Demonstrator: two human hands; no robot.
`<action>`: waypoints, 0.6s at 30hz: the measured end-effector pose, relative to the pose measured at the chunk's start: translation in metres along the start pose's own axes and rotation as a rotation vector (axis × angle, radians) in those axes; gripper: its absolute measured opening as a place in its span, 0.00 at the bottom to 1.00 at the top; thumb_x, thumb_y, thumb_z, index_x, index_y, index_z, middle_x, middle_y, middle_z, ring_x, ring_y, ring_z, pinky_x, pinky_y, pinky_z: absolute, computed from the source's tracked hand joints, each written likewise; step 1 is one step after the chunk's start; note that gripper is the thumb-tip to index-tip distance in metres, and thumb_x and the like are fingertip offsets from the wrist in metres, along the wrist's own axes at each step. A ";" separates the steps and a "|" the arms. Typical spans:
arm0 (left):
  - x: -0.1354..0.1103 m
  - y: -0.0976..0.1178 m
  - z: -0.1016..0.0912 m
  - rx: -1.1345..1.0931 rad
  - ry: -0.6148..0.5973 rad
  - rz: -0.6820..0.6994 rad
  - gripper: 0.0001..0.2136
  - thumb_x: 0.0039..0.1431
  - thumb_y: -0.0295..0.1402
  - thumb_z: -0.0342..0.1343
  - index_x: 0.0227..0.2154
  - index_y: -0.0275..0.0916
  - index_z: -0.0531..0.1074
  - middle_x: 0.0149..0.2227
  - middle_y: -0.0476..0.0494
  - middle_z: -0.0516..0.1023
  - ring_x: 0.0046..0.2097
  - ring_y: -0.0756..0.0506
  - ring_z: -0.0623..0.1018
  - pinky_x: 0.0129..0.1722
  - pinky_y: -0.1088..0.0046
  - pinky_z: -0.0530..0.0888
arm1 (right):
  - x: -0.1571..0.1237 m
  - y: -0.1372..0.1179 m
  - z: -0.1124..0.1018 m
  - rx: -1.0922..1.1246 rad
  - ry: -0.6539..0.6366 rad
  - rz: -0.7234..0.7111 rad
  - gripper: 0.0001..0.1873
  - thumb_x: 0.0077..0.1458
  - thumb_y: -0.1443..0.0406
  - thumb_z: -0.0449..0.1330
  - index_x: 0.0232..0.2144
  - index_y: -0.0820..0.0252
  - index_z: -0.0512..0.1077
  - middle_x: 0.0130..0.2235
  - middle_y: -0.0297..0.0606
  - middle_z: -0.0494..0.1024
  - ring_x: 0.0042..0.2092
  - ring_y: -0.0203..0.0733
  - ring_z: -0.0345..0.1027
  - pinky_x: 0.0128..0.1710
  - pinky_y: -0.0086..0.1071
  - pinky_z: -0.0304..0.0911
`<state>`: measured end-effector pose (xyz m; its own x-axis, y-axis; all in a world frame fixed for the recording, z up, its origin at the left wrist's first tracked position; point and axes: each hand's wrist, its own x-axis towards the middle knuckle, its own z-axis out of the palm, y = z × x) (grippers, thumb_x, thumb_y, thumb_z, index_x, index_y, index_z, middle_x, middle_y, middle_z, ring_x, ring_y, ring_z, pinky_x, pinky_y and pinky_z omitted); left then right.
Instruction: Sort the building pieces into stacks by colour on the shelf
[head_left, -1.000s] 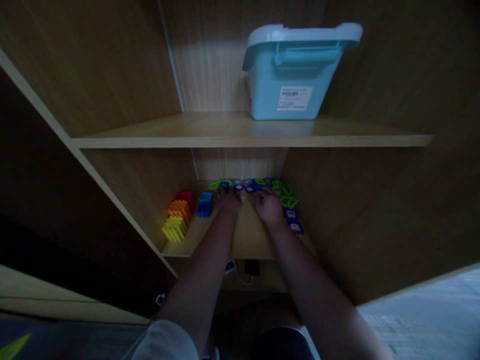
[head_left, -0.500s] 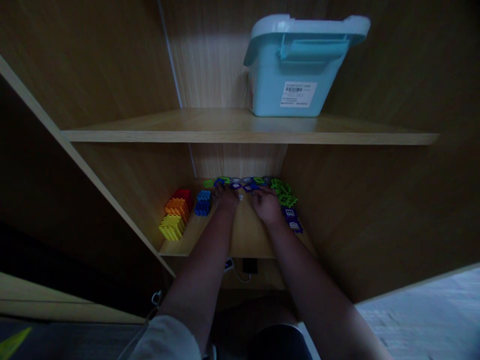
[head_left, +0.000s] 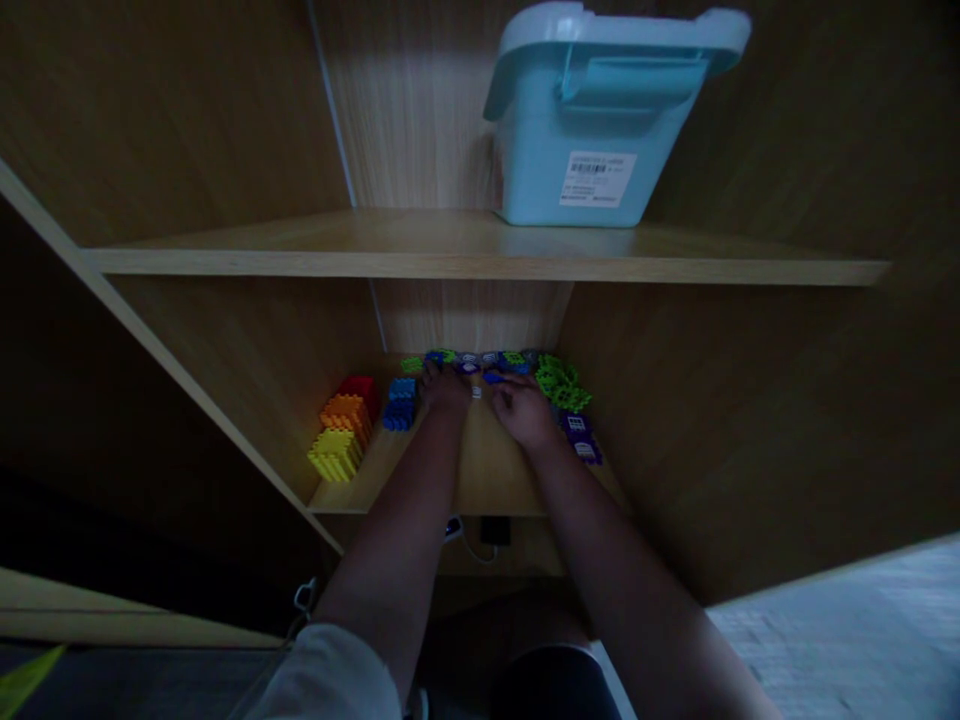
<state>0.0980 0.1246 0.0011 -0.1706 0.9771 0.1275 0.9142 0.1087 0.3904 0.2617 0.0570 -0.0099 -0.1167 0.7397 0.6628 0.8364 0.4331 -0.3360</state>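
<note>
Both my hands reach into the lower wooden shelf [head_left: 487,470]. My left hand [head_left: 444,385] rests with curled fingers at a row of loose blue, purple and green plastic pieces [head_left: 487,362] along the back. My right hand [head_left: 521,410] lies beside it, fingers pinched on a small blue piece [head_left: 493,377]. At the left stand a blue stack [head_left: 400,402], a red stack [head_left: 358,388], an orange stack [head_left: 345,412] and a yellow stack [head_left: 334,455]. A green heap [head_left: 561,383] and purple pieces [head_left: 581,440] lie to the right.
A light blue lidded bin [head_left: 596,120] with a white label stands on the upper shelf [head_left: 480,262]. Wooden side walls close in the lower compartment. A dark plug and white cable [head_left: 484,530] sit below the shelf. Pale floor [head_left: 840,640] shows at lower right.
The view has tilted so the shelves sit slightly lower and closer. My right hand has shifted a little left toward the blue piece; my left hand stays at the back row.
</note>
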 end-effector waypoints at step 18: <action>-0.047 -0.003 -0.047 -0.498 0.271 0.294 0.15 0.76 0.33 0.49 0.51 0.39 0.82 0.55 0.37 0.83 0.59 0.43 0.81 0.63 0.69 0.75 | -0.002 -0.004 -0.002 0.220 -0.248 -0.149 0.11 0.58 0.64 0.73 0.23 0.52 0.79 0.44 0.39 0.89 0.49 0.49 0.82 0.58 0.45 0.71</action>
<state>0.0861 0.0697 0.0365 -0.0853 0.8649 0.4947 0.6675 -0.3190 0.6728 0.2596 0.0522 -0.0084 -0.3776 0.7506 0.5423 0.6681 0.6263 -0.4017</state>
